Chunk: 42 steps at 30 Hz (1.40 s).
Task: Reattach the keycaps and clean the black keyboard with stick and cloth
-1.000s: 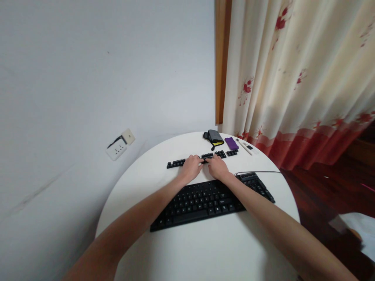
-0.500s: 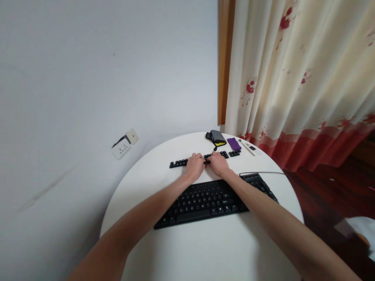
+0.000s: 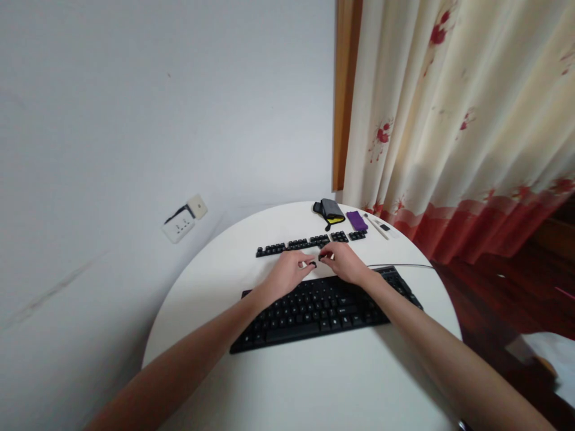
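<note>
My left hand [image 3: 290, 270] pinches a small black keycap [image 3: 312, 264] between thumb and fingers. Close beside it, my right hand [image 3: 342, 261] is closed on another black keycap [image 3: 321, 257]. Both hands hover between a row of loose black keycaps [image 3: 271, 249], set out in groups, and the black keyboard [image 3: 309, 308]. The keyboard lies slightly slanted under my forearms, which cover parts of it. Its top row, just behind my wrists, looks bare of caps, though details are too small to be sure.
On the far side of the round white table [image 3: 287, 383] lie a folded grey and yellow cloth [image 3: 331, 209], a purple cloth [image 3: 357, 221] and a slim white brush [image 3: 377, 227]. A cable [image 3: 399, 265] runs off the right edge. The wall with a socket [image 3: 178, 227] stands at the left.
Both hands have come back from the row of keycaps toward the keyboard, each now with a keycap in its fingers. They have drawn slightly apart, uncovering the middle of the row.
</note>
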Each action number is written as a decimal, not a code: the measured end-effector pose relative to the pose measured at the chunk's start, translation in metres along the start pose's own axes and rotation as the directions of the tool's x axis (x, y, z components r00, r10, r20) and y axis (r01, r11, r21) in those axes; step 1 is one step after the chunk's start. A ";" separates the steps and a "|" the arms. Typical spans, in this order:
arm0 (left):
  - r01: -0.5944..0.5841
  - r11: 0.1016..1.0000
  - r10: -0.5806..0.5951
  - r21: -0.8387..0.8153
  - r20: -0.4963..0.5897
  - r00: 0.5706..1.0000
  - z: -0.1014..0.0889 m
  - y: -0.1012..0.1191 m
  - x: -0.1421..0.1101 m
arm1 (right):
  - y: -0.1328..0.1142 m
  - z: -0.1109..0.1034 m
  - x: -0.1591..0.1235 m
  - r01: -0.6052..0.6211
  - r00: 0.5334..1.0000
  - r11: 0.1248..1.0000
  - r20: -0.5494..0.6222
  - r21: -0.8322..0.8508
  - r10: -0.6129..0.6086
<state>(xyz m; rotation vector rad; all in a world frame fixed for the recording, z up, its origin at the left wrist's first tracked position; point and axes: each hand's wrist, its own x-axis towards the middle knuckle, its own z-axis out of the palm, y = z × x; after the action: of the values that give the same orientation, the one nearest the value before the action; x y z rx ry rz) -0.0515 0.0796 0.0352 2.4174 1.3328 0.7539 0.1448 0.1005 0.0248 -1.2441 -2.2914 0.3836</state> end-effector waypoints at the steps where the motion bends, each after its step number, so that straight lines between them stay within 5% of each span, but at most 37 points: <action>1: 0.030 0.998 -0.029 -0.048 0.002 1.000 -0.001 0.006 -0.009 | -0.001 -0.002 -0.008 0.017 1.000 0.998 0.012 0.063 -0.018; 9: 0.009 0.986 0.007 -0.166 0.095 0.995 0.019 0.022 -0.041 | 0.000 -0.013 -0.037 -0.001 0.954 0.959 0.289 0.283 -0.084; 16: -0.022 0.990 0.033 -0.138 0.083 0.996 0.025 0.023 -0.045 | 0.001 -0.016 -0.039 -0.008 0.917 0.955 0.382 0.296 -0.111; 30: -0.119 0.989 0.115 0.090 0.041 0.993 0.035 0.032 -0.052 | -0.014 -0.017 -0.043 0.048 0.934 0.988 0.344 0.148 -0.097; 36: -0.245 0.917 0.211 0.314 0.141 0.967 0.037 0.035 -0.057 | -0.015 -0.017 -0.043 0.045 0.941 0.991 0.329 0.125 -0.084; 42: -0.236 0.898 0.183 0.371 0.173 0.968 0.031 0.043 -0.062 | -0.014 -0.015 -0.044 0.071 0.944 0.992 0.313 0.108 -0.102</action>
<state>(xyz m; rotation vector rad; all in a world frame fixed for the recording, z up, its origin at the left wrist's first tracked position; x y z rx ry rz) -0.0307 0.0043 0.0107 2.9030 1.2810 0.3874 0.1633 0.0561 0.0306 -1.0941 -2.5518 0.6987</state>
